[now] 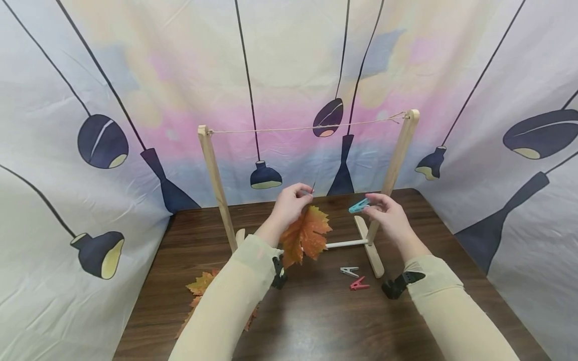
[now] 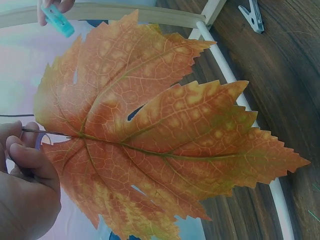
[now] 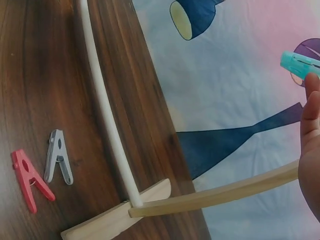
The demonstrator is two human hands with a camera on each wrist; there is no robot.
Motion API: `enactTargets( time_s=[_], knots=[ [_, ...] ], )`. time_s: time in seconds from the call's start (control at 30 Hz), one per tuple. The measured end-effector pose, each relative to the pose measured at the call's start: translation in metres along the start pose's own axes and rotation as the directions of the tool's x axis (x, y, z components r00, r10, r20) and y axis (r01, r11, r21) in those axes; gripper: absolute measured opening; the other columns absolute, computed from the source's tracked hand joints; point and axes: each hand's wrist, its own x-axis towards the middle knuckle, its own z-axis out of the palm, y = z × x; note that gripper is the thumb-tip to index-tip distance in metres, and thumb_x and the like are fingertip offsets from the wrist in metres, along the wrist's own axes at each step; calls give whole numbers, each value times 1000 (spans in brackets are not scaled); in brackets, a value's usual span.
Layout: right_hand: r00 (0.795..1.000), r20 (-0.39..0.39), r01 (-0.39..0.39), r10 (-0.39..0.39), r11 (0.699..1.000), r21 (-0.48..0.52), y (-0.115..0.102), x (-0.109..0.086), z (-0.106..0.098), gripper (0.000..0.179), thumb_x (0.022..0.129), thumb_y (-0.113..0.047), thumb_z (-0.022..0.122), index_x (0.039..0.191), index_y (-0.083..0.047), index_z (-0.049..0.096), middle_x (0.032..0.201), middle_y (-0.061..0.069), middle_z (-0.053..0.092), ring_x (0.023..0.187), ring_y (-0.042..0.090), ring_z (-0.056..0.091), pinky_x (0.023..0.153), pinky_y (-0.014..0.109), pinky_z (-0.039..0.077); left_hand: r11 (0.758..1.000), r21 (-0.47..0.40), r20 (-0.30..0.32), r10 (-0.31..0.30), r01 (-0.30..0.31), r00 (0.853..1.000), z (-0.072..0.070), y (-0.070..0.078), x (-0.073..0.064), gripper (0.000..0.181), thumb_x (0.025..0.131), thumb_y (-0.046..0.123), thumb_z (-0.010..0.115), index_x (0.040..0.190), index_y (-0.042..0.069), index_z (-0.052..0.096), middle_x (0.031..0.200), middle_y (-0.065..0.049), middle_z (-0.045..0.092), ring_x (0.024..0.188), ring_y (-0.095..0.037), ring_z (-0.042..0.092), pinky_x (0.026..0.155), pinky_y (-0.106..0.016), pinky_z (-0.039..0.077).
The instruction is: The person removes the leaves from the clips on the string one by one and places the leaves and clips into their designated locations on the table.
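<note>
My left hand [image 1: 291, 203] pinches the thin stem of an orange artificial maple leaf [image 1: 311, 230], which hangs below the fingers in front of the wooden frame. In the left wrist view the leaf [image 2: 150, 125] spreads wide, its stem between thumb and fingers of the left hand [image 2: 30, 175]. To the right, my right hand [image 1: 388, 215] holds a light blue clothespin [image 1: 358, 205] between thumb and fingers, beside the frame's right post. The right wrist view shows only part of that hand [image 3: 311, 130] and the clothespin [image 3: 299, 65]. Both hands are below the string [image 1: 280, 129].
A grey clothespin [image 1: 349, 272] and a red clothespin [image 1: 359, 284] lie on the brown table [image 1: 316, 321]. More autumn leaves [image 1: 200, 286] lie at left, partly behind the left sleeve. The frame has wooden posts [image 1: 399, 150] and a white lower bar [image 1: 347, 244]. A lamp-patterned cloth [image 1: 289, 65] hangs behind.
</note>
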Motion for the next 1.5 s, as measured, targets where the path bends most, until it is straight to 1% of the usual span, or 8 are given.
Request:
enactTargets(
  time_s=[0.23, 0.47, 0.73, 0.87, 1.1, 1.23, 1.37, 1.5],
  knots=[
    [999, 14, -32, 32, 999, 22, 12, -5, 1, 40, 90, -7, 61, 126, 6, 48, 96, -7, 57, 84, 2, 59, 73, 21, 48, 999, 43, 16, -4, 3, 1000, -3, -4, -2, 16, 93, 15, 59, 107, 13, 65, 84, -5, 57, 61, -19, 49, 54, -28, 44],
    [998, 33, -61, 60, 997, 43, 26, -11, 4, 41, 90, -4, 60, 126, 8, 46, 97, -5, 58, 84, 3, 58, 74, 21, 48, 996, 84, 28, 7, -9, 1000, -6, -13, -5, 17, 92, 13, 60, 107, 10, 67, 80, -4, 57, 65, -18, 51, 60, -28, 44],
    [987, 68, -150, 148, 988, 29, 40, -19, 9, 46, 90, -6, 61, 129, 9, 42, 111, 17, 52, 85, 5, 59, 76, 24, 49, 987, 157, 52, 8, -16, 999, -8, -22, -9, 16, 92, 14, 61, 105, 8, 68, 85, -2, 62, 76, -17, 55, 71, -30, 45],
    [982, 88, -166, 164, 986, 14, 45, -22, 10, 48, 91, -7, 59, 132, 8, 40, 116, 18, 49, 90, 2, 58, 81, 24, 47, 983, 183, 75, -1, -13, 997, -9, -28, -10, 15, 93, 15, 60, 105, 10, 68, 88, -2, 63, 80, -17, 55, 75, -32, 46],
    [967, 148, -204, 207, 978, -32, 54, -28, 12, 50, 93, -13, 59, 135, 8, 42, 123, 25, 51, 95, 10, 59, 89, 29, 45, 972, 233, 107, -37, 11, 994, -10, -38, -14, 14, 92, 15, 61, 103, 11, 68, 87, -2, 63, 80, -17, 56, 73, -32, 46],
    [962, 153, -220, 227, 974, -60, 59, -32, 14, 50, 92, -15, 60, 134, 6, 43, 126, 24, 51, 98, 16, 61, 94, 38, 42, 971, 240, 126, -49, 17, 991, -11, -43, -18, 15, 92, 14, 60, 103, 10, 69, 88, -1, 63, 79, -16, 57, 73, -32, 47],
    [959, 161, -221, 233, 971, -88, 63, -36, 18, 47, 92, -16, 60, 132, 4, 47, 124, 23, 53, 101, 21, 62, 97, 45, 40, 970, 241, 128, -58, 26, 990, -10, -49, -20, 14, 91, 13, 61, 102, 9, 68, 85, -1, 63, 77, -15, 56, 71, -31, 47],
    [958, 159, -224, 240, 968, -112, 68, -39, 22, 45, 89, -13, 64, 129, 4, 50, 115, 20, 59, 98, 20, 62, 93, 41, 43, 968, 249, 118, -66, 35, 991, -9, -56, -23, 13, 90, 12, 62, 100, 8, 68, 82, -1, 62, 75, -15, 55, 69, -30, 45]
  ],
)
